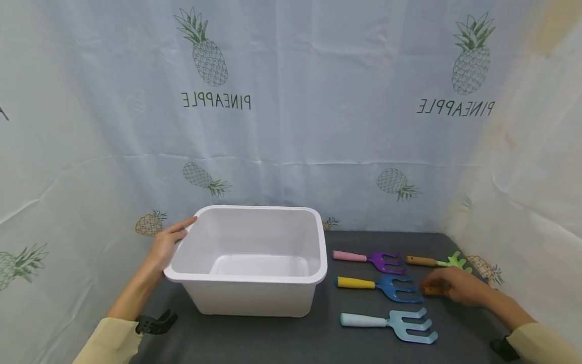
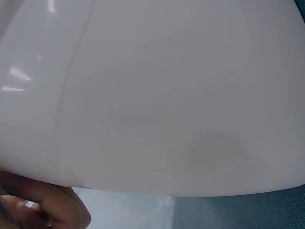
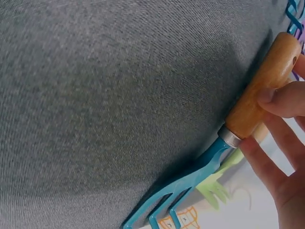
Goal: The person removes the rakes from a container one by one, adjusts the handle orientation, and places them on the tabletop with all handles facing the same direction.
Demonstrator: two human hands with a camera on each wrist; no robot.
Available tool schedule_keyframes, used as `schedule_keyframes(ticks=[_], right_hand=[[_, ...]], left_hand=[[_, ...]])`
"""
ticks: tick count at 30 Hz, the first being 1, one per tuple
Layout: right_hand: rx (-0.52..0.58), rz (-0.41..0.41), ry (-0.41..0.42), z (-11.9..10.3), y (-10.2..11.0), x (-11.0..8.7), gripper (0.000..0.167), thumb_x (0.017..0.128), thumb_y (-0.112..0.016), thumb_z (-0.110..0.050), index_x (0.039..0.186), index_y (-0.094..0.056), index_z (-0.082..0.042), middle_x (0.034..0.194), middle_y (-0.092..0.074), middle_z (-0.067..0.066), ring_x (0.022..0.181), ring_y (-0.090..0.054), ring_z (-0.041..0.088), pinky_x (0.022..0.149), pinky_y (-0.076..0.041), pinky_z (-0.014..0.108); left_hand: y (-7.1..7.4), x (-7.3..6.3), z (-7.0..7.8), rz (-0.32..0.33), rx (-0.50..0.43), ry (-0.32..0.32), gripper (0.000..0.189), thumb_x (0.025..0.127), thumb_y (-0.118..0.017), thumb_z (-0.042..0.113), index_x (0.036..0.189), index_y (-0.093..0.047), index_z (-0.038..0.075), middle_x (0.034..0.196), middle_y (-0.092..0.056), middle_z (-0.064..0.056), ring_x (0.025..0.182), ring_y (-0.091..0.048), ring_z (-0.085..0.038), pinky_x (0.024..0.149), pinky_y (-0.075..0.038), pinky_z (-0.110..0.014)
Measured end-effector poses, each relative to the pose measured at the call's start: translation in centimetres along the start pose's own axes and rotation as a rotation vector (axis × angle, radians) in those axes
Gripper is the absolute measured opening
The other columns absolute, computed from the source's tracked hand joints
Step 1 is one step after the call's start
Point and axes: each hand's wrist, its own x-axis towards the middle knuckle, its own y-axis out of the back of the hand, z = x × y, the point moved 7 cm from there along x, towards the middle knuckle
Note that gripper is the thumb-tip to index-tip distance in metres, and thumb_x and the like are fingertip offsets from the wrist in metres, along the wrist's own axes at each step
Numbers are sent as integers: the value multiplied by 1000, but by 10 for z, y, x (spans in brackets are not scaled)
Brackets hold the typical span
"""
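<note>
A white plastic basin (image 1: 245, 298) stands at the middle left of the dark table. My left hand (image 1: 164, 248) holds its left rim; in the left wrist view the fingers (image 2: 62, 207) bend below the edge, and the thumb cannot be made out. At the right, my right hand (image 1: 461, 285) pinches the brown wooden handle of a teal hand rake (image 3: 252, 105) between thumb and fingers. The rake's tines point away from the palm, low over the grey cloth; whether they touch it is unclear. In the head view the hand hides most of this rake.
Beside the basin lie a purple hand rake with pink handle (image 1: 349, 256), a blue one with yellow handle (image 1: 356, 283) and a pale blue one (image 1: 364, 320). A green one with wooden handle (image 1: 420, 261) lies behind my right hand. Pineapple-print curtains (image 1: 291, 126) surround the table.
</note>
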Motion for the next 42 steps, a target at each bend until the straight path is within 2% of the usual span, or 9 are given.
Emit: schedule_keyframes(ticks=[4, 11, 17, 22, 26, 29, 35, 38, 42], right_hand=[[-18, 2, 15, -1, -3, 4, 52, 70, -63, 17, 108, -79, -14, 104, -77, -4, 98, -68, 3, 76, -58, 31], [-1, -4, 7, -2, -1, 7, 58, 67, -58, 19, 110, -79, -16, 104, -77, -5, 97, -69, 5, 74, -58, 31], [46, -59, -58, 3, -3, 4, 61, 64, -55, 19, 110, -78, -14, 105, -76, -5, 97, -66, 1, 75, -57, 29], [87, -70, -91, 1, 2, 5, 58, 63, -56, 18, 110, -76, -11, 105, -76, -2, 95, -68, 5, 75, -58, 31], [77, -54, -145, -2, 16, 5, 53, 67, -58, 16, 110, -75, -10, 106, -76, 1, 94, -71, 14, 74, -58, 32], [41, -32, -187, -5, 32, 5, 46, 74, -59, 13, 112, -73, -8, 108, -76, 3, 95, -70, 18, 74, -57, 31], [-37, 4, -185, -11, 64, 11, 38, 82, -62, 10, 115, -74, -5, 109, -76, 7, 95, -71, 24, 73, -57, 29], [-81, 48, -173, -13, 79, 13, 30, 87, -66, 6, 114, -74, -4, 107, -76, 7, 93, -72, 21, 70, -57, 27], [-139, 172, -155, -14, 100, 12, 27, 88, -71, 4, 112, -75, -8, 102, -76, 1, 89, -68, 4, 68, -57, 26]], left_hand=[[1, 0, 1, -2, -4, -6, 52, 113, -26, 22, 164, -27, 14, 172, -18, -17, 149, -37, -42, 85, -55, -17], [-1, 1, 3, -19, -23, -6, 52, 113, -27, 24, 165, -26, 15, 172, -19, -17, 137, -51, -23, 88, -56, -21], [-6, -1, 2, -23, -25, -3, 52, 113, -27, 22, 165, -26, 14, 173, -17, -18, 148, -38, -41, 87, -55, -20], [-7, -1, 3, -8, 0, -10, 52, 113, -28, 20, 164, -28, 12, 172, -18, -19, 150, -36, -44, 85, -53, -16], [-5, -1, 3, -3, 17, -15, 52, 113, -28, 20, 163, -28, 11, 171, -20, -21, 148, -37, -45, 85, -54, -17], [-5, -1, 2, -1, 19, -15, 52, 113, -28, 20, 163, -28, 11, 171, -20, -21, 148, -37, -45, 84, -53, -16], [-5, 1, 3, -2, 4, -15, 52, 113, -28, 20, 164, -28, 12, 172, -19, -19, 150, -35, -44, 84, -53, -15], [-6, 2, 3, -6, 3, -10, 52, 113, -28, 20, 164, -28, 12, 172, -18, -18, 151, -35, -43, 85, -53, -15], [-4, 3, 2, 1, 43, -3, 51, 113, -28, 19, 163, -28, 11, 172, -18, -19, 150, -36, -44, 83, -53, -15]])
